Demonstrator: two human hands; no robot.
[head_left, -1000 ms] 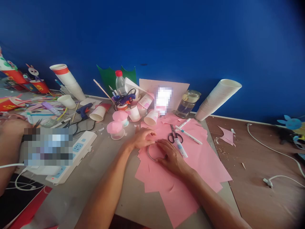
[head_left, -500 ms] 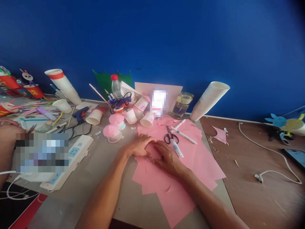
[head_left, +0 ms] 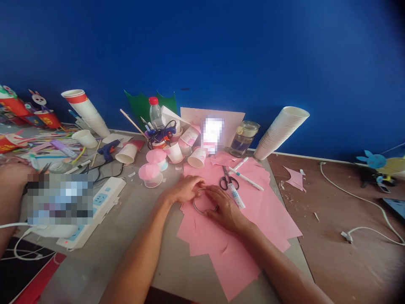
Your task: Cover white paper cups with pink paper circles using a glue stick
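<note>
A thin metal ring lies flat on the overlapping pink paper sheets, between the person's two hands. It is round, so it has no long axis and points no particular way; I can make out no writing on it. The left hand is curled at its far left edge; whether those fingers pinch the ring or only touch it, I cannot tell. The right hand reaches over its right side, thumb and fingers spread apart against the rim; whether they clamp it is unclear.

Just right of that hand, a white tube slants from the scissors' handles toward the lower right, its blue print illegible. The black-handled scissors have their blades toward the wall. Beside them lies a white marker with a teal band.

Farther back, a lidded glass jar is near a leaning stack of white paper cups. To the left are pink-topped cups, a blue glue gun, a power strip and a red cup with yellow lettering too small to read. At the far left is a co-worker's hand.
</note>
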